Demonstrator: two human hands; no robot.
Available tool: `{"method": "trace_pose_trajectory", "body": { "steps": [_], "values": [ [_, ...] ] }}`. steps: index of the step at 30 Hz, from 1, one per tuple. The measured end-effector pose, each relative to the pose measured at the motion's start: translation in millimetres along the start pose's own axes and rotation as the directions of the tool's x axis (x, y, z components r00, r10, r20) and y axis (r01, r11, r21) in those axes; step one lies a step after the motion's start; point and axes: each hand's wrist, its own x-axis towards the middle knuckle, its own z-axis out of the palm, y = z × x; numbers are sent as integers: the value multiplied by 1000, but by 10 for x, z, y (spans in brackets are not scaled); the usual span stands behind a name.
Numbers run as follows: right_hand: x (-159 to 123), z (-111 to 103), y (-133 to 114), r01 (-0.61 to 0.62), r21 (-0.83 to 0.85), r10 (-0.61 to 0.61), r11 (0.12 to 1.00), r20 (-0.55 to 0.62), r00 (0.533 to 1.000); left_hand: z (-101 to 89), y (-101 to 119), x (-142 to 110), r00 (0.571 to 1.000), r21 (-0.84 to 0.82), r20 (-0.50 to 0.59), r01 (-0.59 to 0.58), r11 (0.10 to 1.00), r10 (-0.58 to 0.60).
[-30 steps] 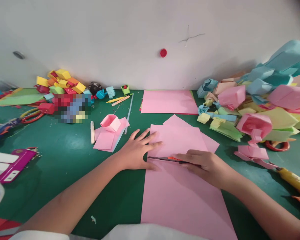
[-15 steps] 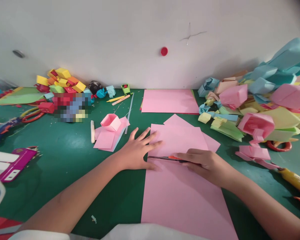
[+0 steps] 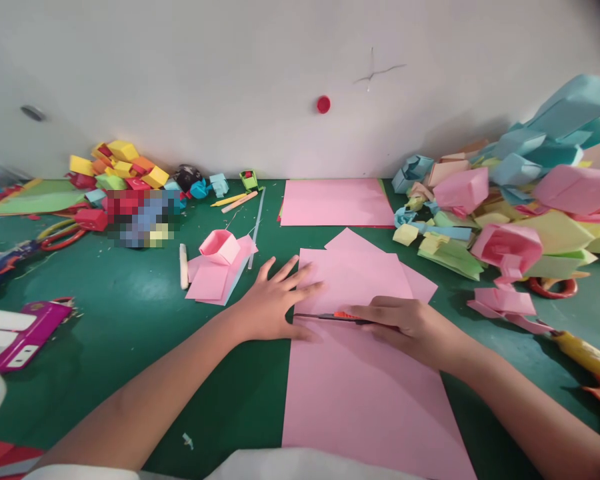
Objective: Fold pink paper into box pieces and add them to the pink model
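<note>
A large sheet of pink paper (image 3: 365, 400) lies on the green table in front of me, its upper part folded or overlapped by another pink layer (image 3: 355, 277). My left hand (image 3: 277, 303) rests flat on its left edge, fingers spread. My right hand (image 3: 405, 327) grips a utility knife (image 3: 347, 317) with an orange slider. The knife lies nearly level across the paper, along the line where the layers meet, its blade pointing left toward my left thumb. The knife's rear end is hidden by my fingers. Another pink piece (image 3: 420, 283) sticks out at an angle underneath.
Left of my hand are a small pink paper box (image 3: 220, 247) and a pale stick (image 3: 183, 267). More pink paper (image 3: 337, 202) lies against the wall. Folded paper shapes (image 3: 510, 180) pile up at right, near a yellow glue gun (image 3: 587, 357). A purple case (image 3: 40, 333) sits at left.
The whole view has shifted slightly, so the things on the table appear a little further left. Both hands and the knife keep nearly the same place on the paper.
</note>
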Motion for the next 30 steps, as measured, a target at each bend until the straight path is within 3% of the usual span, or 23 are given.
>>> {"method": "trace_pose_trajectory", "body": {
  "steps": [5,12,30],
  "values": [
    [-28,21,34,-25,-1,25,1000,4,1000,4,-4,-4,1000,-5,-15,-3,1000,3],
    [-82,-25,76,-96,26,98,995,-79,992,16,-11,-6,1000,-5,-16,-6,1000,6],
    [-64,62,76,-21,-38,21,999,-12,1000,52,-32,0,998,25,-49,-28,999,29]
  ]
}}
